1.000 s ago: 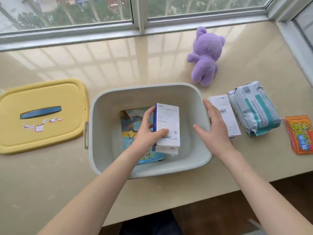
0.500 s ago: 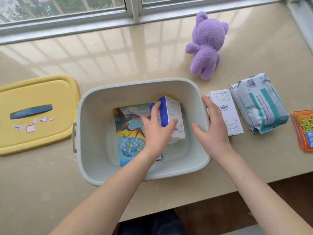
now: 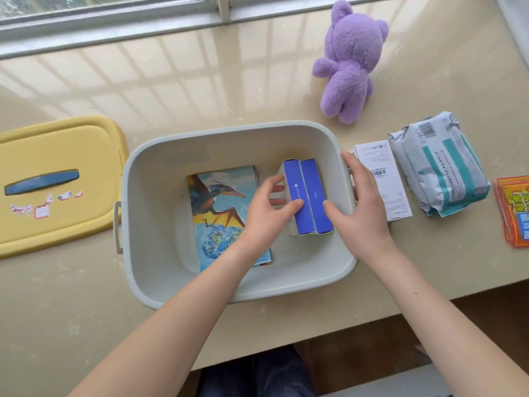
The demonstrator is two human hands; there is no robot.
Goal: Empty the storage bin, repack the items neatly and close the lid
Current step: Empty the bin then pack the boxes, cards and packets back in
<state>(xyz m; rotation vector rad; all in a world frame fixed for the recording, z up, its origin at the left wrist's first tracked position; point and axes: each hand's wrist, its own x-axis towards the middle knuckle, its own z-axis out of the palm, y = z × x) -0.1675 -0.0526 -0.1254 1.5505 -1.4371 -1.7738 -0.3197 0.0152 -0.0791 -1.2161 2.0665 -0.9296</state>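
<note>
The grey storage bin (image 3: 160, 167) sits open in the middle of the counter. Flat on its floor lies a dinosaur picture book (image 3: 220, 202). Beside the book, two white boxes with blue top faces (image 3: 310, 196) stand on edge, side by side. My left hand (image 3: 267, 213) grips the left one, thumb on its blue face and fingers against its white side. My right hand (image 3: 360, 204) rests over the bin's right rim, fingers spread, thumb close to the right box. The yellow lid (image 3: 54, 181) with a dark blue handle lies to the left of the bin.
A white box (image 3: 386, 181) lies flat just right of the bin, then a grey and teal soft pack (image 3: 438, 164) and an orange packet (image 3: 515, 210) at the right edge. A purple plush bear (image 3: 349, 61) stands behind them near the window. The counter's front edge is close below the bin.
My left hand has turned the box onto its edge and set it down against the second box in the bin. My right hand stays at the right rim.
</note>
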